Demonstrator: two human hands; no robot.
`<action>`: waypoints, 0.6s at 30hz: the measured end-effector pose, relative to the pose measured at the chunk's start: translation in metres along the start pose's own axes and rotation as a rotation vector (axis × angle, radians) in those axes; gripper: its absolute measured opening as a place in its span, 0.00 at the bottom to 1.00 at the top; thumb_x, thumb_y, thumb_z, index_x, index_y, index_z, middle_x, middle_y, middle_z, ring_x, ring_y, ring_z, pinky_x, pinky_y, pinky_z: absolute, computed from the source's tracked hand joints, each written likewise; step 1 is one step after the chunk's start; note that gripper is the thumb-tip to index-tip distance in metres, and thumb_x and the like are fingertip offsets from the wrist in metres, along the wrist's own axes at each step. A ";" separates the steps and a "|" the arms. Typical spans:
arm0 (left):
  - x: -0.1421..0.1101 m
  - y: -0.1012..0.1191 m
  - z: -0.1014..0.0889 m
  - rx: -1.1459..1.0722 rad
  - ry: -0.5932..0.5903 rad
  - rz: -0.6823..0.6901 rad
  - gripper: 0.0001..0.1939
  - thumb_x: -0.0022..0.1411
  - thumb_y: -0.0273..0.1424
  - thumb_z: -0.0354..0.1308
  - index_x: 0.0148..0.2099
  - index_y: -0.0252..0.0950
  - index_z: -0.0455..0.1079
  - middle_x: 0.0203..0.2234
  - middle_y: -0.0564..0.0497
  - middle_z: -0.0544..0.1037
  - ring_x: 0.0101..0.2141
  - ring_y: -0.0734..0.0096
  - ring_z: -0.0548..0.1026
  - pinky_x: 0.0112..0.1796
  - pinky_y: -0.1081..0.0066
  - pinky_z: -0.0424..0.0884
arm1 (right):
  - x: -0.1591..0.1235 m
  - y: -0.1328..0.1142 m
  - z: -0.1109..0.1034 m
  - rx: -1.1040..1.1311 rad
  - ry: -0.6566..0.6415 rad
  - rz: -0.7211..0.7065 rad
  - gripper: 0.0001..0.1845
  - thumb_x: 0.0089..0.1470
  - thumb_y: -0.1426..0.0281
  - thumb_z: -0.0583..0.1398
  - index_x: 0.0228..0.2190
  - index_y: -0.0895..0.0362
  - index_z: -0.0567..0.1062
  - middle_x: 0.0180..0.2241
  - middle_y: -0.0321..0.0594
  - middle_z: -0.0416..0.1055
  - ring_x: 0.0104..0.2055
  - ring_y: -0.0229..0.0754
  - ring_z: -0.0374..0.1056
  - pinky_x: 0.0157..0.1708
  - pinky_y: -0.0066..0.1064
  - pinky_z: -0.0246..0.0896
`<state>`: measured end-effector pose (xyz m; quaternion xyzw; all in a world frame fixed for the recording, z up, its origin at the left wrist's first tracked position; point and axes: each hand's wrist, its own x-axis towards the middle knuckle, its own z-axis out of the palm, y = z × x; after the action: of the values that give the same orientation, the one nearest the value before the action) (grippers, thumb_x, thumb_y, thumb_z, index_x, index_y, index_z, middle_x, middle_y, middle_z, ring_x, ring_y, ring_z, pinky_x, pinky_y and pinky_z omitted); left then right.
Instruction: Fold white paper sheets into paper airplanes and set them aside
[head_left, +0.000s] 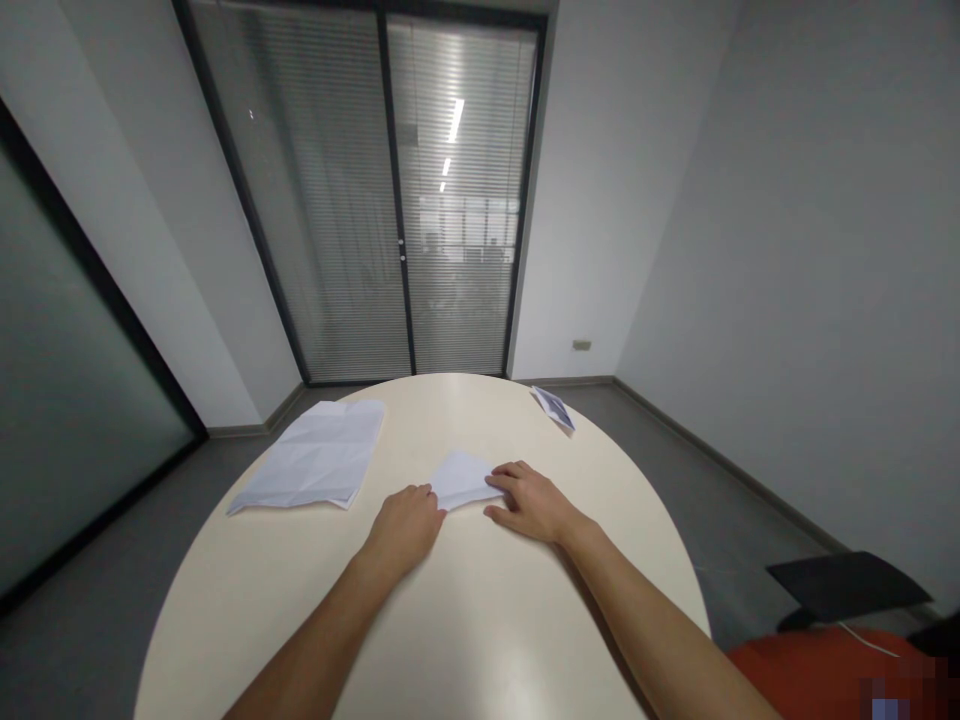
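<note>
Head view: a small folded sheet of white paper (pixel 459 478) is seen lying flat near the middle of a round cream table (pixel 465 620), and it is pinned from both sides. The left hand (pixel 405 525) is laid at the sheet's seven o'clock corner, fingers curled down so that only the knuckles are shown; whether the corner is pinched or merely pressed cannot be told. The right hand (pixel 529 500) is set at the sheet's four o'clock edge, its fingers stretched flat and close together on the paper, pressing rather than gripping.

A larger creased sheet (pixel 311 455), unfolded and showing old fold lines, is spread at ten o'clock on the table, well apart from both hands. A small printed slip (pixel 553 406) is left at one o'clock, at the table's far rim. A black chair back (pixel 844 585) is visible at four o'clock, off the table.

It is judged that the fold could be set crooked if one hand were lifted or slid, since the smooth tabletop would let the thin paper skate, and uneven pressure would let the layers creep out of line.
</note>
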<state>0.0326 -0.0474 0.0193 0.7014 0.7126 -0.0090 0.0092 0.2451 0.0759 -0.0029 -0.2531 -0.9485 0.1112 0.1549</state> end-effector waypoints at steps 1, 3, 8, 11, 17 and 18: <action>0.000 0.000 0.000 -0.002 0.003 -0.001 0.18 0.72 0.32 0.47 0.52 0.30 0.75 0.51 0.36 0.77 0.51 0.55 0.75 0.52 0.61 0.69 | 0.000 0.001 0.000 0.005 -0.003 0.003 0.24 0.59 0.57 0.60 0.53 0.56 0.75 0.54 0.50 0.71 0.56 0.51 0.64 0.57 0.40 0.59; 0.000 -0.001 0.001 -0.002 0.007 -0.007 0.19 0.72 0.33 0.45 0.51 0.30 0.75 0.50 0.37 0.78 0.50 0.55 0.76 0.50 0.61 0.69 | -0.001 0.004 0.000 0.025 -0.001 0.009 0.23 0.60 0.58 0.59 0.53 0.56 0.75 0.54 0.49 0.71 0.57 0.50 0.64 0.57 0.39 0.59; 0.002 -0.001 0.000 -0.017 0.025 -0.059 0.19 0.72 0.35 0.44 0.49 0.32 0.75 0.46 0.39 0.78 0.44 0.58 0.78 0.44 0.64 0.71 | -0.001 0.009 0.002 0.097 0.034 0.072 0.26 0.62 0.64 0.56 0.60 0.56 0.68 0.55 0.48 0.72 0.57 0.48 0.66 0.57 0.38 0.60; 0.003 -0.002 0.000 -0.012 0.034 -0.077 0.20 0.72 0.36 0.44 0.47 0.32 0.76 0.45 0.40 0.77 0.42 0.59 0.79 0.43 0.64 0.71 | 0.000 0.010 0.005 0.116 0.062 0.114 0.29 0.62 0.65 0.56 0.62 0.56 0.64 0.54 0.48 0.73 0.53 0.47 0.69 0.55 0.37 0.61; 0.004 -0.004 -0.001 0.002 0.082 -0.067 0.19 0.73 0.35 0.43 0.44 0.34 0.75 0.40 0.42 0.79 0.40 0.56 0.79 0.40 0.62 0.71 | 0.002 0.012 0.011 0.114 0.106 0.178 0.32 0.60 0.67 0.56 0.64 0.60 0.61 0.48 0.49 0.74 0.50 0.47 0.69 0.52 0.35 0.61; 0.005 -0.005 -0.001 0.001 0.089 -0.067 0.19 0.73 0.34 0.43 0.44 0.35 0.75 0.40 0.42 0.80 0.40 0.56 0.79 0.40 0.62 0.71 | 0.002 0.013 0.012 0.112 0.107 0.189 0.32 0.60 0.67 0.56 0.64 0.60 0.61 0.48 0.49 0.74 0.49 0.47 0.69 0.52 0.35 0.61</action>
<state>0.0279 -0.0428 0.0200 0.6768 0.7355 0.0215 -0.0231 0.2449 0.0861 -0.0167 -0.3378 -0.9031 0.1645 0.2080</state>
